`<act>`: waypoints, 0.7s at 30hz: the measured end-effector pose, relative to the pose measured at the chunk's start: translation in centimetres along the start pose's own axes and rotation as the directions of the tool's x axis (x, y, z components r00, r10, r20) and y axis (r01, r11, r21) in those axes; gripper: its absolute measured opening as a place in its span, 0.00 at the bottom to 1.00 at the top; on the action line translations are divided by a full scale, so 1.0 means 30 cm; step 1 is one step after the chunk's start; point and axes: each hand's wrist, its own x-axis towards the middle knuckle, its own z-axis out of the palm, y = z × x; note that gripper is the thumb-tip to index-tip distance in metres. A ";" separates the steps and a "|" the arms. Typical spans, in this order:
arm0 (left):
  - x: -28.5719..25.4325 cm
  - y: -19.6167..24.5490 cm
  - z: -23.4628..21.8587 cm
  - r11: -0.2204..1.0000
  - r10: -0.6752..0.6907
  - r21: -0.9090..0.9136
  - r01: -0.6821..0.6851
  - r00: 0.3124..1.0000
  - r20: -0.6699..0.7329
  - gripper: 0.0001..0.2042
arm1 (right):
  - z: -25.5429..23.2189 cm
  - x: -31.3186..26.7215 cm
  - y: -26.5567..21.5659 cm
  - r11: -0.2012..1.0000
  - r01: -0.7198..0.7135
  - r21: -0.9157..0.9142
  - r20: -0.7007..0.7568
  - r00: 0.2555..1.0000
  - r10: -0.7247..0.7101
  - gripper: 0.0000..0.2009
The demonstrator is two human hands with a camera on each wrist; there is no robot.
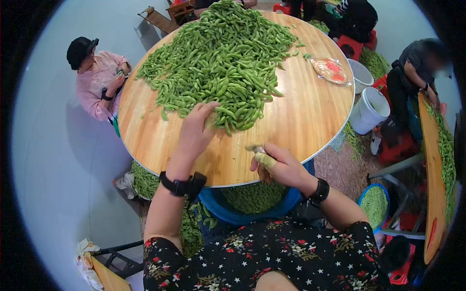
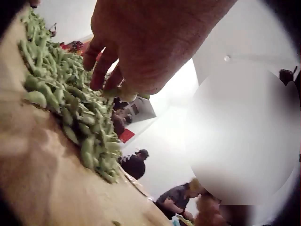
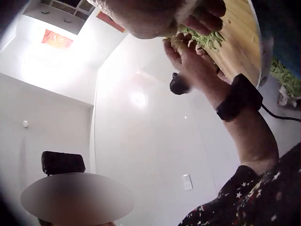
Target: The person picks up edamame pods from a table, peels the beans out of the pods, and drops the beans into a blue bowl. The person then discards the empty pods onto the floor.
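A tall heap of green soybean pods (image 1: 228, 68) covers much of the round wooden table (image 1: 310, 121). At the heap's near edge, my left hand (image 1: 196, 127) reaches in with its fingers over the pods. The left wrist view shows these fingers (image 2: 99, 70) loosely bent beside the pods (image 2: 84, 113). My right hand (image 1: 279, 165) hovers near the table's front edge, fingers partly curled. Its thumb has a yellow-green covering, and a small silvery patch shows between thumb and index finger; I cannot tell whether that is something held.
Below the table edge stands a blue tub (image 1: 218, 211) of shelled green beans (image 1: 255, 198). A clear bag (image 1: 332, 71) lies at the table's right, near a white bucket (image 1: 370, 110). A person in pink (image 1: 99, 80) sits at left; another person (image 1: 415, 72) works at right.
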 end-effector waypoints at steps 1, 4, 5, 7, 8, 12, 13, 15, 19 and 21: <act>-0.023 0.042 -0.009 0.998 0.057 -0.043 -0.055 0.998 0.031 0.15 | 0.006 0.010 -0.005 0.998 0.058 0.035 -0.020 0.998 -0.058 0.17; -0.107 0.143 0.016 0.979 0.131 -0.168 -0.112 0.986 0.107 0.19 | 0.035 0.042 -0.006 0.979 0.083 0.186 -0.072 0.995 -0.071 0.18; -0.139 0.166 0.029 0.965 0.149 -0.237 -0.112 0.978 0.145 0.22 | 0.044 0.045 -0.004 0.971 0.073 0.226 -0.052 0.997 -0.063 0.17; -0.214 0.149 0.082 0.978 0.098 -0.196 -0.069 0.985 0.142 0.22 | 0.057 0.047 0.016 0.963 0.053 0.265 -0.036 0.998 -0.046 0.15; -0.239 0.141 0.096 0.988 0.048 -0.149 -0.029 0.991 0.128 0.22 | 0.062 0.049 0.023 0.953 0.038 0.299 -0.013 0.999 -0.035 0.13; -0.263 0.170 0.110 0.980 0.045 -0.197 -0.041 0.999 0.016 0.17 | 0.070 0.021 0.016 0.962 0.015 0.271 -0.009 1.000 -0.013 0.10; -0.266 0.186 0.105 0.979 0.045 -0.201 -0.040 0.999 0.018 0.17 | 0.069 0.012 0.014 0.960 0.004 0.279 0.000 1.000 -0.004 0.10; -0.267 0.226 0.081 0.723 -0.278 -0.562 0.401 0.914 0.295 0.17 | 0.069 0.001 0.024 0.958 -0.011 0.287 0.009 1.000 0.009 0.11; -0.266 0.229 0.072 0.728 -0.245 -0.562 0.394 0.914 0.323 0.18 | 0.064 -0.019 0.010 0.929 -0.023 0.369 0.031 0.999 0.012 0.09; -0.268 0.234 0.068 0.758 -0.225 -0.534 0.374 0.919 0.325 0.18 | 0.061 -0.029 -0.005 0.934 -0.034 0.354 0.031 0.999 0.025 0.07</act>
